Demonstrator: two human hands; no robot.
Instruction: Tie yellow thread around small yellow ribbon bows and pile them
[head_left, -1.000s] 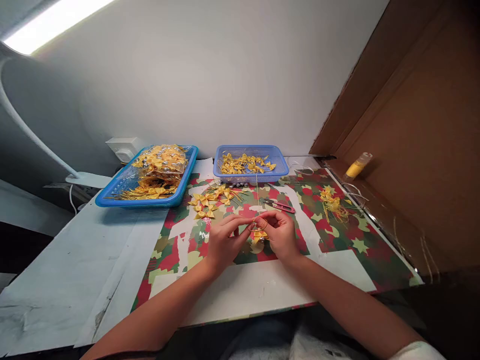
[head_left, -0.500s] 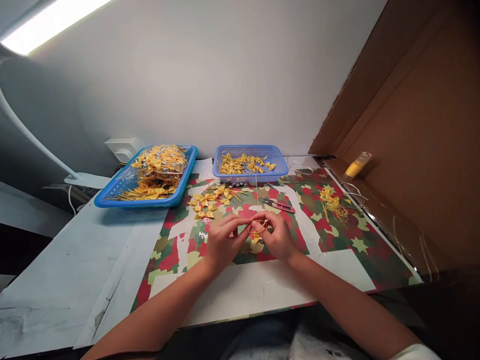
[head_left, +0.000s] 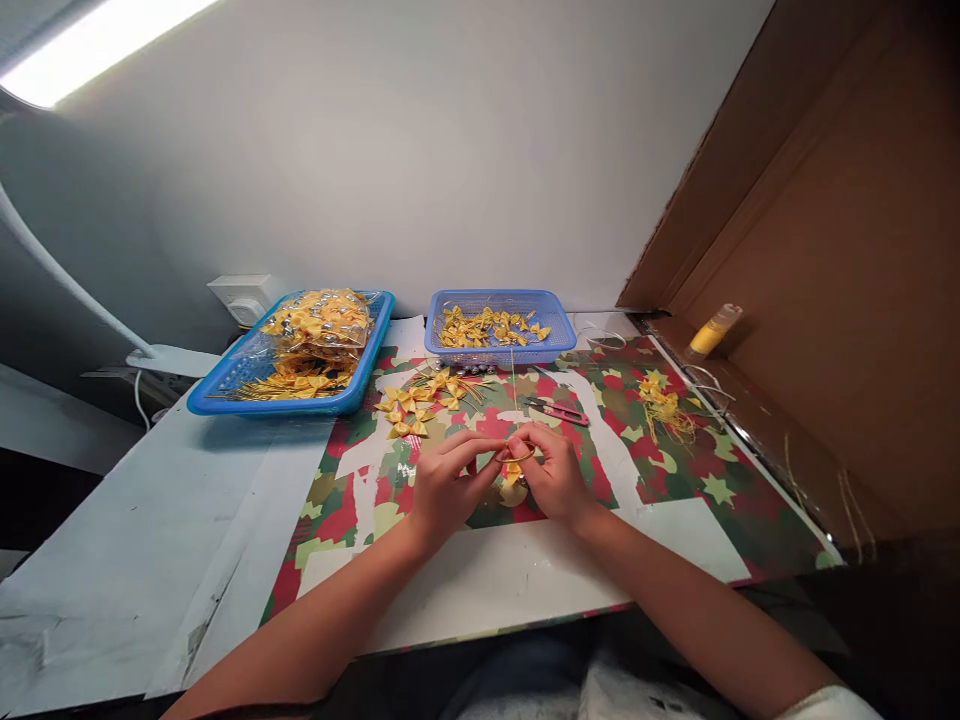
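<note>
My left hand (head_left: 448,482) and my right hand (head_left: 556,475) meet over the middle of the table, fingertips pinched together. Between them they hold a thin yellow cord (head_left: 525,458) bent into a loop. Just below it hangs a yellow ribbon bow (head_left: 513,472) with a small shiny bead or bell, partly covered by my right fingers. The cord's exact crossing is hidden by the fingertips. Beyond my hands lie pink-handled thread snips (head_left: 562,412). Several yellow bows with cord tails (head_left: 411,400) are spread beyond my left hand.
A blue tray (head_left: 285,405) holds bagged and loose yellow bows at the left. Behind my hands stands a blue basket (head_left: 501,355) of bows, with silver beads by it. At the right are thread scraps (head_left: 671,415) and a yellow thread spool (head_left: 714,332) beside cardboard (head_left: 825,300).
The cord loop between my fingers looks smaller and flatter, and my right fingertips have shifted slightly. Both hands stay in the same place over the table.
</note>
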